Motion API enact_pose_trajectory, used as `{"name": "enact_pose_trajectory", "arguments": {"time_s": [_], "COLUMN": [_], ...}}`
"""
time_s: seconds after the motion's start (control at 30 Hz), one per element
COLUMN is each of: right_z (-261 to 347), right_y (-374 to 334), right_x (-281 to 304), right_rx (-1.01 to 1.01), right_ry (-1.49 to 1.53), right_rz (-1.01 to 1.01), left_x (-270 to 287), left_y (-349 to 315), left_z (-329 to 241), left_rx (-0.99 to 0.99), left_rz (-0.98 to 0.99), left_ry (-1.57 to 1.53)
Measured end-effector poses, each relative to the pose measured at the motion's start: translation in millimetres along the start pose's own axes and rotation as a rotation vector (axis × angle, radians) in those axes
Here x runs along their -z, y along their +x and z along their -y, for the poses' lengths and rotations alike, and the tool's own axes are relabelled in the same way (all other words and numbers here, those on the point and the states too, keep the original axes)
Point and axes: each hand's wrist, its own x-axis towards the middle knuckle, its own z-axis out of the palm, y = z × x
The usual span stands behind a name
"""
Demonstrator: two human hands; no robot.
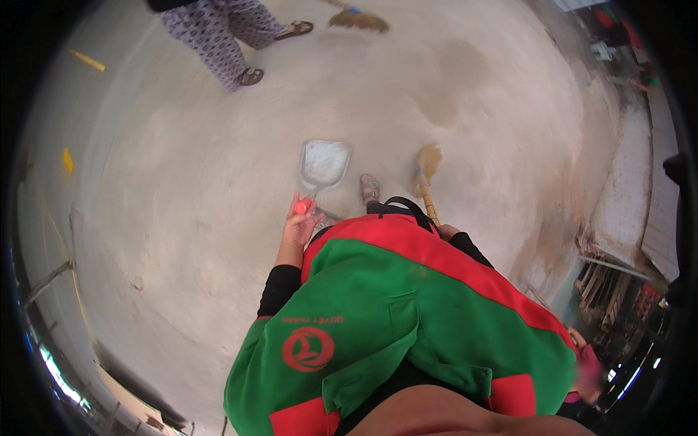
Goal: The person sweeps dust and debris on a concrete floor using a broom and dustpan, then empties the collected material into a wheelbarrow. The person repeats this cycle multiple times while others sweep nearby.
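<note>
In front of me, my left hand (295,229) is closed round the red-tipped handle of a long-handled dustpan (325,163). Its grey pan is low, over the concrete floor just ahead of my sandalled foot. On my other side, my right hand (447,232) grips a straw broom (427,173) by its yellowish handle. The bristles point away from me, to the right of the dustpan. My jacket hides part of the right hand and the upper end of that handle.
Another person (225,36) in patterned trousers stands at the far left, near a second broom (358,20). Stacked wood (603,291) lies along the right side, below a low ledge (624,185). A further person (585,367) shows at the lower right. Yellow marks (68,161) line the left.
</note>
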Motion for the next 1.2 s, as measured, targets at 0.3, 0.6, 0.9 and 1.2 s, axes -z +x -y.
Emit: {"name": "enact_pose_trajectory", "arguments": {"time_s": [0.3,0.6,0.9,1.2], "right_z": [22.3,11.9,28.3,90.4], "right_y": [49.0,-44.4,-86.0,-64.2], "right_x": [9.3,65.2,102.7,75.6], "right_rx": [0.037,0.033,0.230,0.586], "right_ry": [-0.176,0.032,0.330,1.097], "right_rz": [-0.128,-0.120,-0.416,-0.096], "left_x": [-35.8,-23.5,-11.3,-12.0], "left_y": [30.6,51.4,39.0,49.8], "left_z": [14.6,41.3,45.8,25.4], "left_rx": [0.193,0.270,-0.141,0.376], "left_rz": [-0.321,-0.459,-0.290,-0.616], "left_ry": [-0.067,0.039,0.598,0.078]}}
